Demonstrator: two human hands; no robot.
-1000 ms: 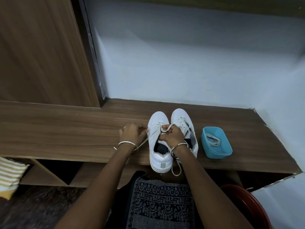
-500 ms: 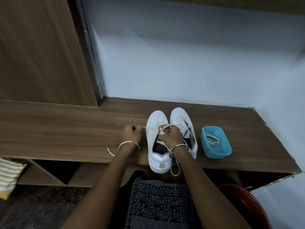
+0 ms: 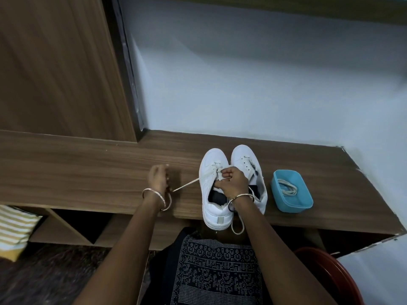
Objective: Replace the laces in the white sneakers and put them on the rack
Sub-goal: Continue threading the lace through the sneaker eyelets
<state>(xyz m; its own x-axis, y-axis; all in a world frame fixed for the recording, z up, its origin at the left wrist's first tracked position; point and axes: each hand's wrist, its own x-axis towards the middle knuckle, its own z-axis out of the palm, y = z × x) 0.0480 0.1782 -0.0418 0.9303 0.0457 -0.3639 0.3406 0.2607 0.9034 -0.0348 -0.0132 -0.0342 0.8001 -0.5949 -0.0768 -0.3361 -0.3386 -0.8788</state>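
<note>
The curled left hand (image 3: 157, 180) holds a white lace (image 3: 187, 184) stretched from one sneaker (image 3: 214, 159); the right hand (image 3: 234, 183) pinches it at the eyelets. A blue tub (image 3: 296, 209) stands beside.

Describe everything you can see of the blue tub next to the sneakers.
The blue tub is a small rounded-rectangular container, plastic by its look, open-topped, with no lid in view. It stands upright on the wooden bench, just right of the right sneaker, apparently with a slim gap between them. A coil of pale laces lies inside, toward its far end. Nothing else touches it.
</note>
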